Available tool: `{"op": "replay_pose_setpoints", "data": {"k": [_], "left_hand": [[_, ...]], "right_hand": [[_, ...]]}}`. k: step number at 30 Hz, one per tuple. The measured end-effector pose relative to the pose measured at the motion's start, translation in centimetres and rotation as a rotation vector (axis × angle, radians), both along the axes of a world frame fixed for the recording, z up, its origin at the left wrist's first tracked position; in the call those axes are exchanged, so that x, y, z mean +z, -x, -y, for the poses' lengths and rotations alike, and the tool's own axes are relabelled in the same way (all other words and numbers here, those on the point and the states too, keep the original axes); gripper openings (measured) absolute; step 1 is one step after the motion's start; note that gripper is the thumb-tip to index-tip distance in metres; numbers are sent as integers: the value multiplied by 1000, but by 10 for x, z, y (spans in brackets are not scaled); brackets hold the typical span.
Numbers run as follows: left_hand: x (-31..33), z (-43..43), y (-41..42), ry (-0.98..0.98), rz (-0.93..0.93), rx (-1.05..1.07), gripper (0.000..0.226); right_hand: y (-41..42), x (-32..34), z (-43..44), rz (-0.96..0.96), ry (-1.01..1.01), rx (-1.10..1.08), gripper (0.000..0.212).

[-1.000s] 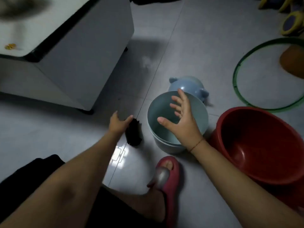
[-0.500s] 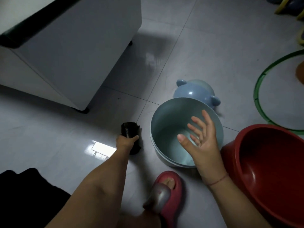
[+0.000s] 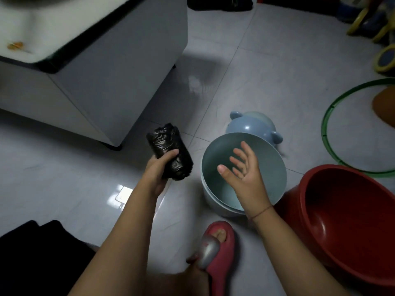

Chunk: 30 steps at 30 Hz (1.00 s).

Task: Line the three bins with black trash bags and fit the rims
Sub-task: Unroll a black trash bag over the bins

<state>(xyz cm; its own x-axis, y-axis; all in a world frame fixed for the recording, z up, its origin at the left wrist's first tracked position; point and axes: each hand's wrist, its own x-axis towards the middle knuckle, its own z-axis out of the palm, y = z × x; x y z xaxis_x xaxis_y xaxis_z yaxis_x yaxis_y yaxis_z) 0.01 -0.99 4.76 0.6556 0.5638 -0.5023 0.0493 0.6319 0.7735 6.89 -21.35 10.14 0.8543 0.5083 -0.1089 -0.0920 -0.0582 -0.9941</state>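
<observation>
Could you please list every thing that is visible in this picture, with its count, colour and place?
roll of trash bags: one, black, held in the left hand, above the floor
bin: one, pale blue-green, centre, unlined
lid with ears: one, light blue, behind the bin
basin: one, red, right of the bin
hoop: one, green, on the floor, far right
cabinet: one, white with a dark edge, upper left
toys: several, yellow and blue, top right, blurred
slipper: one, red, bottom centre, on a foot
left hand: fingers shut around the roll
right hand: open, over the bin
</observation>
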Motion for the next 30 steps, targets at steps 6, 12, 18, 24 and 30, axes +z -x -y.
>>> {"op": "replay_pose_setpoints", "data": {"k": [6,12,18,24,30], "left_hand": [[89,54,21,253,368,-390,51],[106,118,17,422,406,-549,50],[115,193,-10,669,417,-616,40],[128,282,-37,401,177,-694,47],[145,346,-49,391,182,-851,60]], "right_hand": [[18,33,-11,-146,-110,133,74],[25,52,51,-305,-238,68,57],[21,62,133,-112,-115,-323,16],[22,81,212,144,152,-338,42],[32,91,267,70,11,-483,62]]}}
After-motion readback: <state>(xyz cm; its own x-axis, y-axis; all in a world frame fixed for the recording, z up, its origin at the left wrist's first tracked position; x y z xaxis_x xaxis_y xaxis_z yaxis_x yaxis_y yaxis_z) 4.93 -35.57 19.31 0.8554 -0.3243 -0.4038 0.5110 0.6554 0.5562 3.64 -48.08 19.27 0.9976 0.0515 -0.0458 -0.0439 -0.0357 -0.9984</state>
